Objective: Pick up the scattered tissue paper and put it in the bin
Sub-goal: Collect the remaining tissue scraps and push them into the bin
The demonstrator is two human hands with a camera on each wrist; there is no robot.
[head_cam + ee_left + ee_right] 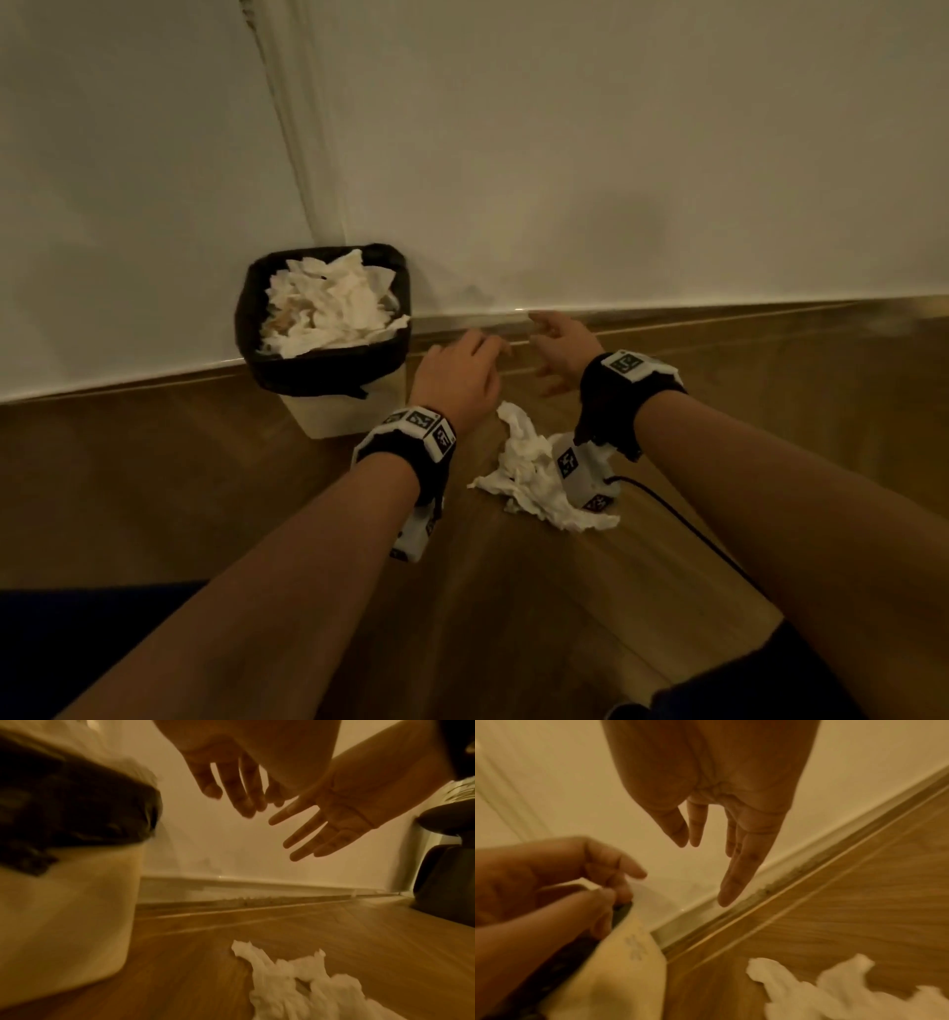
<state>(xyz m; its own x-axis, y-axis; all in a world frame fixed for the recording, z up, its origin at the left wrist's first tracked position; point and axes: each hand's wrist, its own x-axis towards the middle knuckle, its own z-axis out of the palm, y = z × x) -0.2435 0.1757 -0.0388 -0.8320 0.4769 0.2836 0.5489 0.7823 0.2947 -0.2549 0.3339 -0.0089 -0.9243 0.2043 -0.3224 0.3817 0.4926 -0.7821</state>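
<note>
A crumpled white tissue paper (534,478) lies on the wooden floor below and between my wrists, also seen low in the wrist views (303,988) (834,992). The cream bin (339,411) with a black liner stands in the wall corner, heaped with tissue (328,303). My left hand (462,370) hovers just right of the bin, fingers loose and empty (231,787). My right hand (560,349) hangs beside it, fingers spread and straight, holding nothing (726,841). Both hands are above the floor, past the tissue toward the wall.
White walls meet in a corner behind the bin, with a skirting board (719,308) along the floor. A black cable (683,519) trails from my right wrist unit. A dark object (447,882) stands at the right by the wall.
</note>
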